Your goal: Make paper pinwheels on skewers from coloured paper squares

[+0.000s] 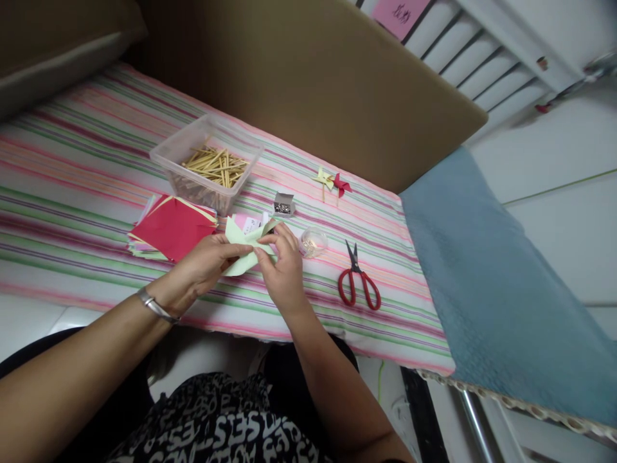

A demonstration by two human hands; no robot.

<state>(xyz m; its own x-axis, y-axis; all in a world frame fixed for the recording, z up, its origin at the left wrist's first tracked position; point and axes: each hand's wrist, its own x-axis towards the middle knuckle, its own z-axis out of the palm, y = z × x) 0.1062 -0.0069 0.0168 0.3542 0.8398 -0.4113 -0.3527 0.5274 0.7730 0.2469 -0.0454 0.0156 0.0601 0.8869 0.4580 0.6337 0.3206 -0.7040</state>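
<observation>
A pale green paper pinwheel (240,262), its corners partly folded in, is held between both hands above the striped cloth. My left hand (205,262), with a silver bangle at the wrist, pinches its left side near the centre. From the right, my right hand (284,260) grips it with thumb and fingers at the folded middle. Whether a pin is in the fingers cannot be made out. Just behind the paper lies a pink and white labelled item (248,224), partly covered. Left of my left hand rests a stack of coloured paper squares (174,226), red on top.
A clear plastic box (161,157) of wooden sticks (219,167) stands at the back left. Near it are a small open box of metal pins (284,204) and a round clear tub (314,243). Red-handled scissors (357,283) lie right; yellow and red pinwheels (332,182) lie behind.
</observation>
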